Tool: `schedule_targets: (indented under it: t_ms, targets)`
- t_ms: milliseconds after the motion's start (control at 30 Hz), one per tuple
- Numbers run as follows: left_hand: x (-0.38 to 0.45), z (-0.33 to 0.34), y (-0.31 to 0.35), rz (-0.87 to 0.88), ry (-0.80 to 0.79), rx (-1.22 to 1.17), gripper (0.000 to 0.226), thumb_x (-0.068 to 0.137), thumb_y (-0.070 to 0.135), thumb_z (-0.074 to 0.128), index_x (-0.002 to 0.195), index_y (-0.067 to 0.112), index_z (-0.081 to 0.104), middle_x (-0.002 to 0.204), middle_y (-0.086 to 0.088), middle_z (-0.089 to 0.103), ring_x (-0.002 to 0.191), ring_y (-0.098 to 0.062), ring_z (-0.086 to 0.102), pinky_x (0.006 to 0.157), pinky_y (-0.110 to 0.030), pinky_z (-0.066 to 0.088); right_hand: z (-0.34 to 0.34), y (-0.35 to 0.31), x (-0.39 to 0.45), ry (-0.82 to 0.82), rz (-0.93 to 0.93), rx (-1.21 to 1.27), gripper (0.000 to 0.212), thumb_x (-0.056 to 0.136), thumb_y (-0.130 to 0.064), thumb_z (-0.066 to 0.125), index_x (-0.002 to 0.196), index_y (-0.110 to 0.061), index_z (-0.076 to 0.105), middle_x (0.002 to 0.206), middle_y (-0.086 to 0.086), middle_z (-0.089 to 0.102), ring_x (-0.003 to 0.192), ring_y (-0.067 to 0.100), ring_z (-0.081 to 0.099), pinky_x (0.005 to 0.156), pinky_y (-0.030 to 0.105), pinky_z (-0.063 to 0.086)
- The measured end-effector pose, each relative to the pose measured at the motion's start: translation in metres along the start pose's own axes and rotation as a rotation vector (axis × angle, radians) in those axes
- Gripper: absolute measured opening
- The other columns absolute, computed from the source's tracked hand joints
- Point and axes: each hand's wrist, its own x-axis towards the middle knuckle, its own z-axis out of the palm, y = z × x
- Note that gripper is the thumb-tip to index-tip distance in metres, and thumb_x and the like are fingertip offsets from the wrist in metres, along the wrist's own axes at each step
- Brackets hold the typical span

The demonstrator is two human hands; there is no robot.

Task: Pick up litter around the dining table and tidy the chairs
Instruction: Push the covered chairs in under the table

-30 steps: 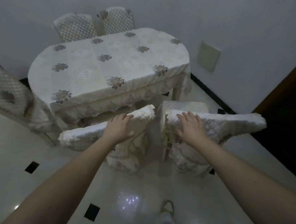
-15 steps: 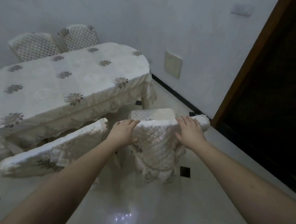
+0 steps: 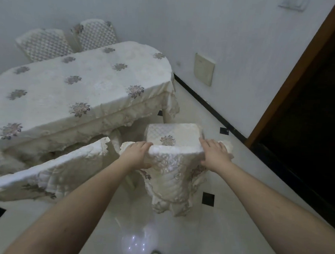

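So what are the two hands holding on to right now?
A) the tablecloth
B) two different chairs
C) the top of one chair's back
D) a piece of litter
C: the left hand and the right hand both grip the top edge of the same covered chair, the one nearer the dark doorway.

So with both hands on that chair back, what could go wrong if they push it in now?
The chair could snag the hanging tablecloth and drag it. It might also bump the neighbouring chair close on its left. The left hand and right hand hold loose fabric, which could slip.
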Motion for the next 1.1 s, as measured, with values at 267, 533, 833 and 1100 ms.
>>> schedule_targets:
  t_ms: [267, 533, 833, 1100]
  targets:
    - [0.044, 0.004, -0.016, -0.041, -0.107, 0.077, 0.044, 0.075, 0.053, 0.060, 0.110, 0.025, 0.059, 0.102, 0.005, 0.068, 0.098, -0.022, 0.063, 0.083, -0.032, 0.043, 0.017, 0.001, 0.050, -0.032, 0.023, 0.036, 0.044, 0.077, -0.024, 0.066, 0.117, -0.035, 0.053, 0.117, -0.005, 0.060, 0.101, 0.018, 0.054, 0.087, 0.030, 0.037]
    - [0.045, 0.011, -0.019, -0.047, 0.014, 0.082, 0.030, 0.077, 0.048, 0.058, 0.098, 0.028, 0.064, 0.092, 0.005, 0.069, 0.087, -0.022, 0.064, 0.061, -0.028, 0.034, 0.023, 0.003, 0.060, 0.039, 0.011, 0.013, 0.036, 0.075, -0.020, 0.068, 0.106, -0.037, 0.062, 0.098, -0.010, 0.064, 0.088, 0.013, 0.057, 0.081, 0.025, 0.035]
    - [0.034, 0.019, -0.012, -0.150, 0.050, -0.028, 0.022, 0.071, 0.042, 0.068, 0.084, 0.024, 0.066, 0.081, 0.000, 0.069, 0.080, -0.023, 0.064, 0.067, -0.032, 0.047, 0.018, 0.004, 0.051, 0.041, -0.011, 0.048, 0.037, 0.082, -0.011, 0.061, 0.112, -0.032, 0.063, 0.109, -0.002, 0.064, 0.101, 0.020, 0.055, 0.083, 0.027, 0.031]
    - [-0.006, 0.034, -0.008, -0.224, 0.124, -0.042, 0.027, 0.071, 0.041, 0.072, 0.090, 0.023, 0.070, 0.081, 0.001, 0.070, 0.080, -0.022, 0.065, 0.063, -0.030, 0.045, 0.028, 0.004, 0.056, 0.019, -0.199, 0.005, 0.039, 0.072, -0.012, 0.060, 0.101, -0.036, 0.065, 0.101, -0.006, 0.065, 0.099, 0.021, 0.056, 0.088, 0.033, 0.035]
